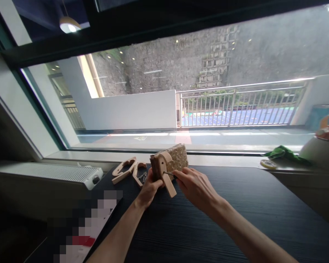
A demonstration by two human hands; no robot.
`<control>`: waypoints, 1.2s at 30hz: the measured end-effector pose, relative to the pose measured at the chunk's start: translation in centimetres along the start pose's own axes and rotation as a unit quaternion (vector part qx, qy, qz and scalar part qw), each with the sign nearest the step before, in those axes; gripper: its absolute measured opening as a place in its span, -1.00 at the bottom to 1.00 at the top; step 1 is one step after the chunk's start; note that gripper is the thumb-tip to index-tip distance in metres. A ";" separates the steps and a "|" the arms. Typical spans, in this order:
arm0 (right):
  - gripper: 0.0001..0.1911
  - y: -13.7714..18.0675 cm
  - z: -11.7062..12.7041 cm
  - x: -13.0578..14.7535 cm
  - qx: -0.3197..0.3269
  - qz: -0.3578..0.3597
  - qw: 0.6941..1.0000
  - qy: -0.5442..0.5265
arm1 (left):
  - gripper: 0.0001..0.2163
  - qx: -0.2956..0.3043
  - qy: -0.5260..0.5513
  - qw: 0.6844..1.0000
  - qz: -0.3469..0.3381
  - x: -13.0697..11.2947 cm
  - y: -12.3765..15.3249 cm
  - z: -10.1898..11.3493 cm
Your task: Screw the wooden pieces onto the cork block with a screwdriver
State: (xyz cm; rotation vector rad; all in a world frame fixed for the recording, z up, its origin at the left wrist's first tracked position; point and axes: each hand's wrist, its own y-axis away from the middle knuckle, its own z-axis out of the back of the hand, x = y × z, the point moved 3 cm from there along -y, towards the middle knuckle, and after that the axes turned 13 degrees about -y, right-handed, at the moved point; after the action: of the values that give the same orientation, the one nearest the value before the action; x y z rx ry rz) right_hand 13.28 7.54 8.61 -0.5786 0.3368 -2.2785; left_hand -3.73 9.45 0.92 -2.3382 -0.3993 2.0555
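Note:
My left hand (148, 190) is wrapped round the lower left side of a rough, bark-textured block (178, 156), tilted above the dark table. Against the block's near end rests a pale wooden hook-shaped piece (162, 166) with holes in it. My right hand (195, 181) pinches a thin dark rod-like tool (168, 173), probably a hex key. The tool's tip meets a hole in the middle of the wooden piece; its other end is hidden by my fingers. Left of the block lie more curved wooden pieces (120, 178) and several metal screws (143, 178).
The dark table (235, 215) stands against a window sill (216, 160). A white radiator (63, 175) is at the left. On the sill at right are a green cloth (286, 155), a roll of tape (268, 164) and a pale rounded container (319, 151).

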 end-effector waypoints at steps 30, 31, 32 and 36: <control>-0.72 1.7 -2.7 1.0 0.019 -0.015 0.999 -0.042 | -0.71 -0.024 0.020 0.998 0.053 0.1 0.6 0.2; -0.73 1.7 -2.6 1.0 0.021 -0.010 0.999 -0.029 | -0.71 -0.025 0.020 0.998 0.053 0.1 0.6 0.1; -0.73 1.7 -2.6 1.1 0.023 -0.001 1.000 -0.013 | -0.71 -0.025 0.020 0.998 0.054 0.1 0.6 0.1; -0.68 1.8 -2.4 1.4 0.021 0.040 0.998 0.041 | -0.73 -0.039 0.022 0.997 0.060 0.2 0.7 -0.1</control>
State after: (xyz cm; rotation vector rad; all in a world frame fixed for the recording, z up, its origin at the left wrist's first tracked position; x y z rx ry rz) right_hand 12.30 5.41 6.22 -0.4426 0.3445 -2.2313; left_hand -3.50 8.84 0.63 -2.5078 -0.3537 2.0692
